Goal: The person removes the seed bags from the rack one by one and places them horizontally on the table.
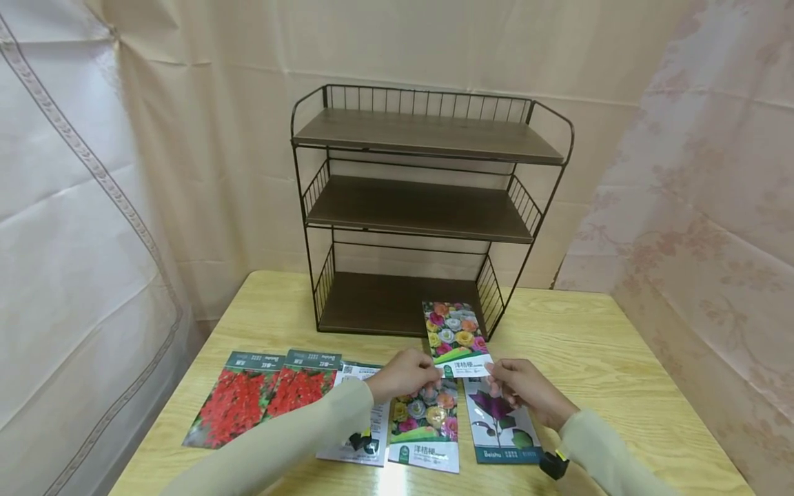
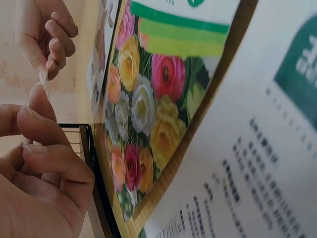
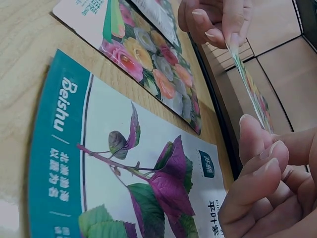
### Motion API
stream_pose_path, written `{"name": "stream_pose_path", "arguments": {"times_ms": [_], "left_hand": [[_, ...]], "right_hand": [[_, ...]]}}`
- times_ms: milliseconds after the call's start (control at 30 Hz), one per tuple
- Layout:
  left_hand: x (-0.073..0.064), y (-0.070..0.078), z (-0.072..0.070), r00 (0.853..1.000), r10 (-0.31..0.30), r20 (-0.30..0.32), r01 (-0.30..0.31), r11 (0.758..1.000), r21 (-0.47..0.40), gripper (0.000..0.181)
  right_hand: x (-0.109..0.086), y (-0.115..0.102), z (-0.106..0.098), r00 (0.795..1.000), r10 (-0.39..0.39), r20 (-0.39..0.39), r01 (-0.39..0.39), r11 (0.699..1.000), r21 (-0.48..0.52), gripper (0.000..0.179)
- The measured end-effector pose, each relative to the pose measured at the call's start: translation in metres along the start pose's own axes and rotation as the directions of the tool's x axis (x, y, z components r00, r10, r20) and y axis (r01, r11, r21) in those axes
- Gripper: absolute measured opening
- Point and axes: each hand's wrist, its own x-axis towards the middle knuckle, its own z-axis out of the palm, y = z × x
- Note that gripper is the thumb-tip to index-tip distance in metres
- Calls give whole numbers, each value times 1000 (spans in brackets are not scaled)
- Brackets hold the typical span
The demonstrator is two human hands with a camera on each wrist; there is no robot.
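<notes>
A seed packet with multicoloured flowers (image 1: 457, 335) is held up in front of the shelf's bottom tier. My left hand (image 1: 406, 375) pinches its lower left corner between thumb and fingers. The lower right corner is pinched by my right hand (image 1: 535, 391). In the right wrist view the held packet (image 3: 251, 91) appears nearly edge-on, stretched between both hands. Beneath it on the table lies a matching flower packet (image 1: 428, 430), partly covered by the left hand. A packet with a purple-leaved plant (image 1: 502, 427) lies under the right hand.
A three-tier dark shelf rack (image 1: 422, 207) stands at the table's back, its bottom board (image 1: 372, 303) near table height. To the left lie two overlapping red-flower packets (image 1: 232, 403) and a white packet printed with text (image 1: 378, 427), partly behind the left sleeve. Curtains hang around the table.
</notes>
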Motion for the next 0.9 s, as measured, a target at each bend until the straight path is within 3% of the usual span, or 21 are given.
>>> {"name": "stream_pose_path", "arguments": {"times_ms": [400, 667, 900], "left_hand": [[-10, 4, 14, 1000, 13, 17, -13, 1000, 0, 31], [-17, 6, 21, 999, -12, 45, 15, 998, -55, 29], [-19, 9, 28, 999, -3, 46, 4, 1000, -30, 28]], "right_hand": [[-10, 6, -7, 998, -24, 56, 26, 999, -19, 44], [-16, 8, -8, 999, 8, 38, -7, 999, -34, 45], [-23, 10, -13, 999, 2, 48, 1, 999, -53, 48]]}}
